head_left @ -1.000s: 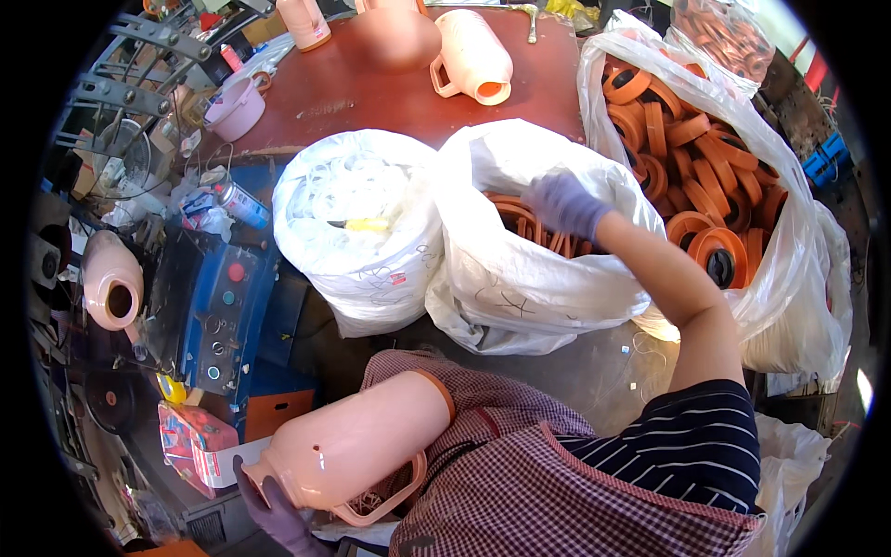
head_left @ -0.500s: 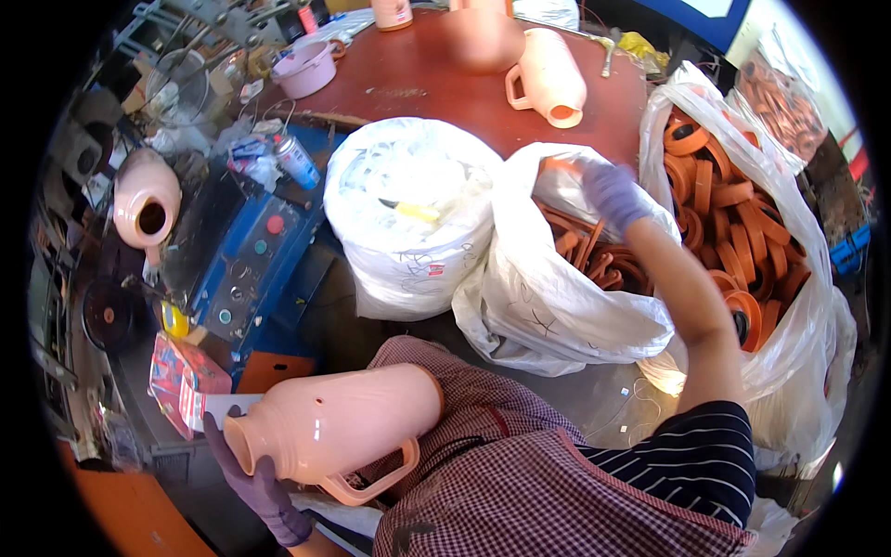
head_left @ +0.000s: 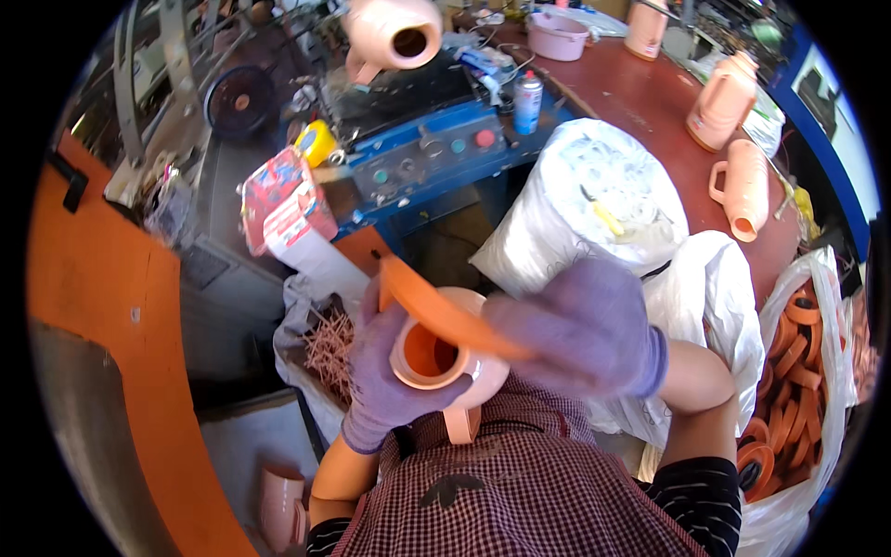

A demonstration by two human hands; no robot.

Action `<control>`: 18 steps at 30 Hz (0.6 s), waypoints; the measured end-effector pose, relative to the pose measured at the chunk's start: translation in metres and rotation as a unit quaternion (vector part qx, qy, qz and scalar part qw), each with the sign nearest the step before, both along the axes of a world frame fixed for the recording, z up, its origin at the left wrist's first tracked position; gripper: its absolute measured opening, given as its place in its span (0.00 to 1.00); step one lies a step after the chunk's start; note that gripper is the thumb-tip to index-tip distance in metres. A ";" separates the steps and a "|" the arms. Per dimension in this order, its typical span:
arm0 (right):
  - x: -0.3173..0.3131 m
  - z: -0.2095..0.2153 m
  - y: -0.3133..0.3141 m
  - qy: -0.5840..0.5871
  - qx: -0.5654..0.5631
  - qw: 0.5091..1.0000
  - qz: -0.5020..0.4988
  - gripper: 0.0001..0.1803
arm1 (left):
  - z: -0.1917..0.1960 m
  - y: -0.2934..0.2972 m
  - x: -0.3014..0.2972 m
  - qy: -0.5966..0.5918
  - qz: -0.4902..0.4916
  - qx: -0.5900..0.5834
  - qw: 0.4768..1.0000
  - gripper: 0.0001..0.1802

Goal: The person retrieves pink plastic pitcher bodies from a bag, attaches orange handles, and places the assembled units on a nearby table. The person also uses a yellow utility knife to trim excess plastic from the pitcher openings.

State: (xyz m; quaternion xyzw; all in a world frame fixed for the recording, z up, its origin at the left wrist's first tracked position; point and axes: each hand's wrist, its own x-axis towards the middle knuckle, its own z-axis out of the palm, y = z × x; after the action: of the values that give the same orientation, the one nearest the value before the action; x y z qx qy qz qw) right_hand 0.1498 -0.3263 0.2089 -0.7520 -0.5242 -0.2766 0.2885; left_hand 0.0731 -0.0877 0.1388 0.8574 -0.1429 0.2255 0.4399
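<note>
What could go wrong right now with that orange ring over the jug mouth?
The right hand holds the orange ring tilted across the jug mouth, so it may seat crooked or jam. The left hand grips only the neck, so the jug could twist under pressure. A dropped ring might land in the bag of thin sticks below.

Jug (head_left: pixel 450 357) near centre, ring (head_left: pixel 445 316) on its mouth; sack (head_left: pixel 594 209) far right of it, machine (head_left: pixel 418 139) far behind, two jugs (head_left: pixel 733 139) on worktop (head_left: pixel 640 93) far right.
</note>
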 end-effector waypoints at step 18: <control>0.023 -0.133 0.096 0.791 0.420 0.442 0.044 0.19 | -0.025 0.035 -0.031 0.055 0.040 -0.088 0.994 0.54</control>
State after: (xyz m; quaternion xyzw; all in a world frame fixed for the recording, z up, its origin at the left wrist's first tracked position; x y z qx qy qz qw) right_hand 0.1730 -0.2301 0.0759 -0.4066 0.0796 0.2651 0.8706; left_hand 0.0424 -0.0523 0.1141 0.8315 -0.0640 0.2070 0.5116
